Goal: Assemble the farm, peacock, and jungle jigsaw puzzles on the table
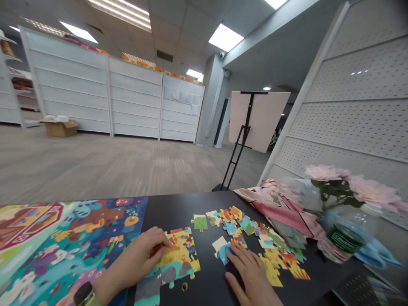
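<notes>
My left hand (148, 255) is curled at the left edge of a joined section of jigsaw puzzle (183, 250), which shows yellow ground, animals and a grey-blue lower part. Its fingertips point down and inward; whatever lies between them is hidden. Fingers stretched out, my right hand (250, 274) rests over the table, its fingertips touching a blue and cream puzzle piece (222, 248). Loose puzzle pieces (247, 223) are scattered beyond and right of that hand. A green piece (200, 222) lies just past the joined section.
A colourful picture sheet (79, 238) covers the left of the black table (181, 208). On the right are crumpled cloth (287, 212), a plastic bottle (347, 233) and pink flowers (331, 174). An easel (245, 127) stands beyond the table.
</notes>
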Available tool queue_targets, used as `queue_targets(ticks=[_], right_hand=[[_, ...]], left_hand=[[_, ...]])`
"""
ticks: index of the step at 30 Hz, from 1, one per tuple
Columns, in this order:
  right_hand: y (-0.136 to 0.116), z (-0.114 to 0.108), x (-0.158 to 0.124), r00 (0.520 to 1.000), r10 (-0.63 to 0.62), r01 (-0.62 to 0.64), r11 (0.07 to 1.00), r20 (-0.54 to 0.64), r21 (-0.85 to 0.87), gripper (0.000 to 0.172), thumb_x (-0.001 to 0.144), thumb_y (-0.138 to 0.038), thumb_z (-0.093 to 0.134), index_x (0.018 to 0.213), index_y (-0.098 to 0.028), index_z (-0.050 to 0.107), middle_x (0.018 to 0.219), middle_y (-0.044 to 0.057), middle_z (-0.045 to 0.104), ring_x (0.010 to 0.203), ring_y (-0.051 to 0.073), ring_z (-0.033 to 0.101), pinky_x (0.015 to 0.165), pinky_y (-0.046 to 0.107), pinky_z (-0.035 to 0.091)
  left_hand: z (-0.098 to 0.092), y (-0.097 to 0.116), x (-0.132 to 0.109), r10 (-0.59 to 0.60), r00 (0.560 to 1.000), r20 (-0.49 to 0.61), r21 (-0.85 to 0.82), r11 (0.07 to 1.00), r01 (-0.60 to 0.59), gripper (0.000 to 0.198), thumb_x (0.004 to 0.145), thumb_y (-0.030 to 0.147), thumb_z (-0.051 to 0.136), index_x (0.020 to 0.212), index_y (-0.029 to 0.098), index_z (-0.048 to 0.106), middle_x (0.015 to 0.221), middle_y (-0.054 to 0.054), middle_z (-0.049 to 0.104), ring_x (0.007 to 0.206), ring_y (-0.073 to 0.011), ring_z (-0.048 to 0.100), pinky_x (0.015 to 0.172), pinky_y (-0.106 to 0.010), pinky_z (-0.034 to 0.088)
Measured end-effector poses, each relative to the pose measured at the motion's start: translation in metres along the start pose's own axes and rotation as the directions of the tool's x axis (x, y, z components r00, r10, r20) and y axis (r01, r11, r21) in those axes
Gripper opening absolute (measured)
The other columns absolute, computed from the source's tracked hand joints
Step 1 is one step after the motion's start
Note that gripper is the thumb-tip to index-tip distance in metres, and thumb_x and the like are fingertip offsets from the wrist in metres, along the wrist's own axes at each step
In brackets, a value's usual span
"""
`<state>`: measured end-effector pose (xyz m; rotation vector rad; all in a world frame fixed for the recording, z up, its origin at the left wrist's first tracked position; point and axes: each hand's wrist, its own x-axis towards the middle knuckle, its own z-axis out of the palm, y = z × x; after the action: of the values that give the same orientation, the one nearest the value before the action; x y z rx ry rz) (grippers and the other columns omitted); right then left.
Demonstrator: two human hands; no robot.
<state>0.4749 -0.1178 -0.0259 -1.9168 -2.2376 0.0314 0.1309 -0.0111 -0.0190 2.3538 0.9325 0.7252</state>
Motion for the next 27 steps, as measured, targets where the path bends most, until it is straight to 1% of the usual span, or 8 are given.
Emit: queue_targets(ticks=[4,7,9,11,14,17,20,27], right_hand=[[-0.008,0.003,0.007,0.997,0.015,-0.008,0.996,-0.077,0.088,0.027,0.094,-0.037,0.054,0.108,-0.024,0.072,0.135,0.014,0.064,0.131,0.034,0.055,0.108,0.053,0.045],[-0.005,0.001,0.015,0.999,0.017,-0.010,0.987,-0.043,0.161,0.038,0.090,-0.036,0.056,0.124,-0.023,0.066,0.146,0.014,0.055,0.138,0.033,0.048,0.114,0.052,0.041],[-0.005,-0.003,0.023,1.000,0.013,-0.013,0.983,0.003,0.185,0.049,0.088,-0.034,0.056,0.136,-0.021,0.059,0.146,0.013,0.055,0.138,0.032,0.047,0.117,0.050,0.037],[-0.007,-0.008,0.031,1.000,0.014,-0.018,0.981,0.024,0.194,0.049,0.085,-0.029,0.056,0.133,-0.020,0.060,0.140,0.013,0.059,0.135,0.030,0.051,0.118,0.048,0.036],[-0.014,-0.016,0.043,0.999,0.017,-0.024,0.977,0.035,0.210,0.047,0.077,-0.022,0.056,0.124,-0.019,0.064,0.130,0.012,0.064,0.127,0.030,0.056,0.114,0.046,0.040],[-0.023,-0.017,0.055,0.999,-0.008,-0.001,0.971,0.038,0.238,0.052,0.073,-0.019,0.056,0.125,-0.022,0.064,0.129,0.010,0.062,0.125,0.029,0.056,0.112,0.044,0.041],[-0.030,-0.012,0.068,0.998,-0.064,0.058,0.960,0.015,0.275,0.055,0.074,-0.020,0.058,0.128,-0.025,0.064,0.131,0.010,0.059,0.126,0.028,0.054,0.112,0.041,0.040],[-0.045,0.001,0.092,0.993,-0.114,0.114,0.934,-0.019,0.338,0.041,0.078,-0.031,0.064,0.118,-0.022,0.071,0.128,0.011,0.059,0.124,0.029,0.055,0.113,0.042,0.039]], left_hand=[[-0.002,0.001,0.000,-0.006,1.000,0.010,0.015,1.000,0.005,0.022,0.098,0.018,0.043,0.091,0.022,0.063,0.094,-0.004,0.064,0.091,-0.0209,0.061,0.081,-0.032,0.048],[-0.005,0.004,-0.003,0.000,0.999,0.050,0.054,0.999,-0.003,0.023,0.095,0.022,0.050,0.112,0.025,0.065,0.124,-0.008,0.063,0.115,-0.0264,0.057,0.099,-0.041,0.045],[-0.009,0.010,-0.005,0.003,0.993,0.122,0.101,0.995,-0.016,0.041,0.090,0.031,0.062,0.131,0.030,0.061,0.149,-0.008,0.049,0.134,-0.0337,0.045,0.112,-0.052,0.035],[-0.014,0.018,-0.006,-0.012,0.980,0.200,0.138,0.990,-0.016,0.056,0.083,0.036,0.071,0.137,0.032,0.058,0.156,-0.007,0.042,0.140,-0.0378,0.038,0.117,-0.056,0.028],[-0.019,0.030,-0.005,-0.047,0.966,0.253,0.149,0.989,0.009,0.057,0.075,0.035,0.078,0.130,0.028,0.065,0.149,-0.008,0.051,0.136,-0.0379,0.043,0.116,-0.056,0.028],[-0.022,0.036,-0.003,-0.057,0.968,0.245,0.136,0.990,0.024,0.054,0.068,0.037,0.083,0.120,0.026,0.070,0.141,-0.009,0.057,0.130,-0.0368,0.048,0.115,-0.055,0.031],[-0.020,0.035,-0.002,-0.043,0.975,0.219,0.119,0.993,0.017,0.054,0.065,0.037,0.085,0.116,0.027,0.071,0.137,-0.008,0.059,0.125,-0.0349,0.050,0.112,-0.051,0.035],[-0.014,0.024,-0.005,-0.019,0.979,0.205,0.103,0.995,-0.002,0.054,0.064,0.042,0.087,0.114,0.029,0.070,0.136,-0.006,0.058,0.124,-0.0332,0.050,0.112,-0.049,0.032]])
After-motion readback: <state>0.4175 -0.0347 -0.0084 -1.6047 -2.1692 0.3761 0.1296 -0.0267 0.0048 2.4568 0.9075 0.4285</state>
